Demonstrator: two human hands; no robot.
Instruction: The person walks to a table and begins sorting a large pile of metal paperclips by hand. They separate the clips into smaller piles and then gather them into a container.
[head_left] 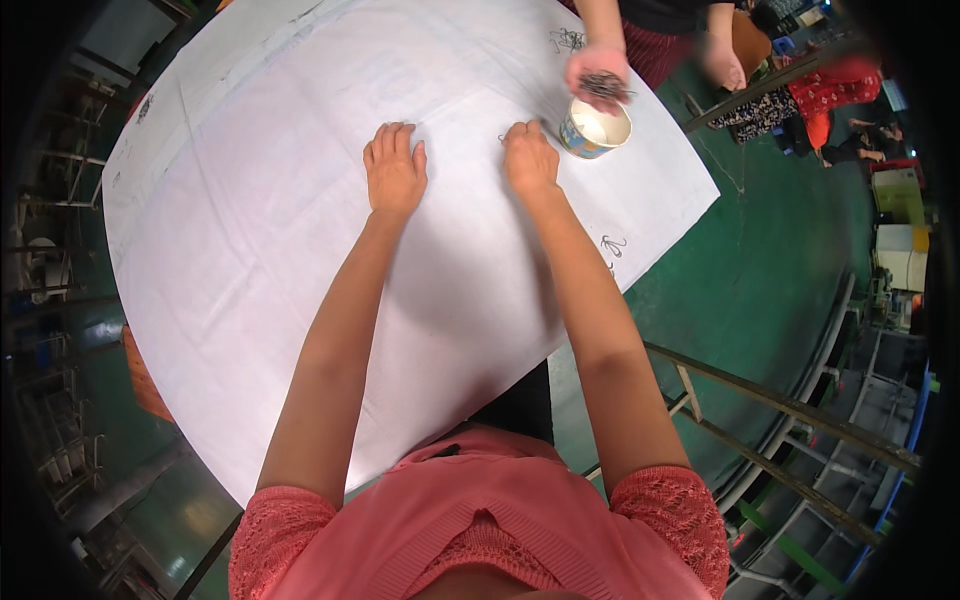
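My left hand [395, 168] lies palm down on a white sheet [250, 230] spread over the table, its fingers stretched out and nothing visibly held. To its right, my right hand [531, 158] rests on the same sheet with its fingers curled together. A thin dark bit shows at its fingertips; whether it is gripped is hidden. Just right of that hand stands a round paper tub [597, 132] with a pale inside and patterned wall. Over the tub's rim, another person's hand [592, 62] holds a bunch of thin dark wire-like pieces [603, 86].
More dark wire-like pieces [567, 40] lie by the far edge, and a few curved ones [613, 245] near the right edge. That person stands at the far right corner. A metal rail frame [780, 400] runs over the green floor [740, 270]. Other people sit farther off.
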